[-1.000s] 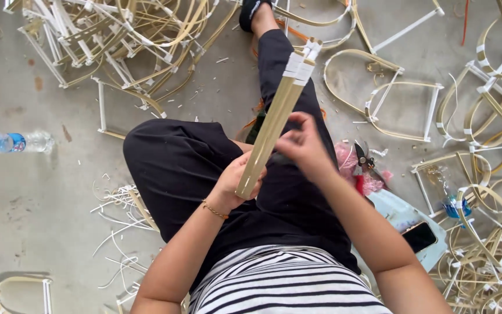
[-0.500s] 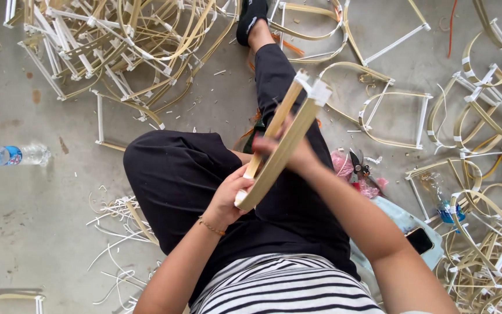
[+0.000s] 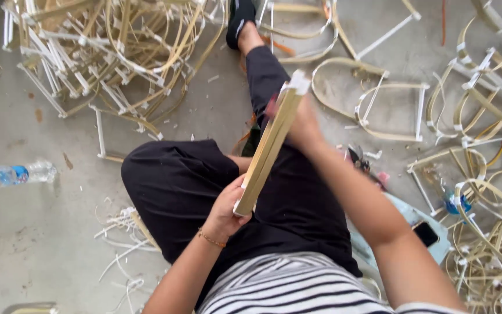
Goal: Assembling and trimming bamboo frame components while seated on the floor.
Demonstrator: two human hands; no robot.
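A bundle of flat bamboo strips [image 3: 269,145] is being held slanted above the lap of a person who is sitting on the concrete floor [image 3: 24,244], legs in black trousers [image 3: 175,186]. The lower end of the bundle is being clasped by the left hand [image 3: 228,203], grip closed around the strips near their cut ends. The upper part is being gripped by the right hand [image 3: 300,125], fingers wrapped across the strips just below the white binding [image 3: 297,82] at the top end; this hand is being shown blurred, so the exact finger placement cannot be told. The step in hand is being judged as squaring or binding the strips into one pack, with the top end already being wrapped in white. The next move is being judged as calling for the lower ends to be kept flush in the left hand while the right hand is being worked along the pack, without letting strips fan apart. Bent bamboo frames with white ties [image 3: 390,110] are being seen lying to the right, well apart from the hands, and a larger heap of frames [image 3: 100,64] is lying at the upper left. A plastic water bottle [image 3: 15,173] is lying on the floor at the left. A dark phone [image 3: 425,234] and reddish cutters [image 3: 364,163] are lying beside the right leg. Loose shavings [image 3: 123,232] are lying near the left knee.
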